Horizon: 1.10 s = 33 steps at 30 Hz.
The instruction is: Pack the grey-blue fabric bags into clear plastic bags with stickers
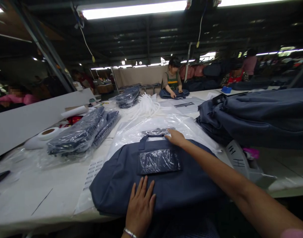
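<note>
- A folded navy bag lies flat at the near edge of the desk, just ahead of the person.
- The left hand rests palm down on the bag's near part, fingers spread and flat, gripping nothing.
- The right hand reaches to the bag's far edge, fingers laid on a plastic-wrapped strap by the handle; whether it pinches the wrap or only presses it, I cannot tell.
- A small packet in clear film sits on the middle of the bag, between the two hands.
- A clear plastic sheet lies under and beyond the bag's far edge.
- Handling, as a judgement: the bag looks soft and limp, light for its bulk, and would sag if lifted at one point; its folded edges or handle give the surest hold. The film looks slippery, so the packet could slide off if the bag tilts.
- Left of the bag lie stacked bagged goods and a tape roll; a heap of navy bags stands on the right.
- A co-worker works at the far end.
</note>
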Motion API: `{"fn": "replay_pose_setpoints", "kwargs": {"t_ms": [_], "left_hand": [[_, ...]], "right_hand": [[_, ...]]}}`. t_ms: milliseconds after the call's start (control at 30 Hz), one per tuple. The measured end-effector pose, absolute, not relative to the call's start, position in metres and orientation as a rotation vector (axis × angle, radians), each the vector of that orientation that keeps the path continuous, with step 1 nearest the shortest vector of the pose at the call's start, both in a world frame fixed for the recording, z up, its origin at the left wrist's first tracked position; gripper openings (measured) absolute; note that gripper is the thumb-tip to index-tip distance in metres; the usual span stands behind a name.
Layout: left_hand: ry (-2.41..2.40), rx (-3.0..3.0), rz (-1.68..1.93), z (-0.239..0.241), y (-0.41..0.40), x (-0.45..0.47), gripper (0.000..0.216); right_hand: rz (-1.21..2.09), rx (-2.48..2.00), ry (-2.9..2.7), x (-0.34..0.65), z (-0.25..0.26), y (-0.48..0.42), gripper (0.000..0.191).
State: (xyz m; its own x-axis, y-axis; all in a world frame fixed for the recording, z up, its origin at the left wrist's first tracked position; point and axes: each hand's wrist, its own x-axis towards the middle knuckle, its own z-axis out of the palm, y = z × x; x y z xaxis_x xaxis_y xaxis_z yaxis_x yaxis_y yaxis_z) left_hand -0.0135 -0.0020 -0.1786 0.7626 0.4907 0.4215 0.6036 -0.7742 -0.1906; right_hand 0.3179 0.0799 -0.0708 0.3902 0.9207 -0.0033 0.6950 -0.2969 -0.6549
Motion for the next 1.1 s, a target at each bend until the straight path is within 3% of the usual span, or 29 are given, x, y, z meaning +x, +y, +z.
{"fn": "replay_pose_setpoints", "kwargs": {"t_ms": [133,300,400,467,567,667,833,967,1100], "left_hand": [[-0.782,-2.519,-0.506,-0.181,0.001,-0.017,0.055],[-0.724,-2.468,-0.535,-0.184,0.006,-0.017,0.055],[-0.714,-2.488,-0.552,-0.184,0.006,-0.017,0.055],[-0.712,-2.509,-0.569,-0.184,0.006,-0.017,0.055],[-0.773,-2.59,-0.561,-0.178,0.0,-0.017,0.055],[-0.917,-2.806,-0.523,-0.163,-0.009,-0.017,0.05],[-1.132,-3.22,-0.867,-0.119,-0.01,-0.04,0.033],[-1.451,-2.9,-1.199,-0.083,0.009,-0.07,0.029],[-1.41,-2.909,-1.073,-0.07,0.036,-0.061,0.031]], "right_hand": [[0.529,-2.058,-1.24,0.331,-0.076,0.103,0.066],[0.56,-1.67,-1.269,0.305,-0.079,0.085,0.059],[0.605,-1.516,-1.501,0.275,-0.09,0.051,0.065],[0.499,-1.55,-1.749,0.252,-0.106,0.028,0.065],[0.192,-1.47,-2.039,0.225,-0.133,0.004,0.048],[-0.036,-1.41,-2.071,0.217,-0.152,-0.004,0.035],[-0.103,-1.368,-2.144,0.227,-0.162,0.004,0.041],[-0.1,-1.352,-2.167,0.23,-0.167,0.003,0.041],[-0.099,-1.274,-2.193,0.229,-0.171,0.001,0.04]]}}
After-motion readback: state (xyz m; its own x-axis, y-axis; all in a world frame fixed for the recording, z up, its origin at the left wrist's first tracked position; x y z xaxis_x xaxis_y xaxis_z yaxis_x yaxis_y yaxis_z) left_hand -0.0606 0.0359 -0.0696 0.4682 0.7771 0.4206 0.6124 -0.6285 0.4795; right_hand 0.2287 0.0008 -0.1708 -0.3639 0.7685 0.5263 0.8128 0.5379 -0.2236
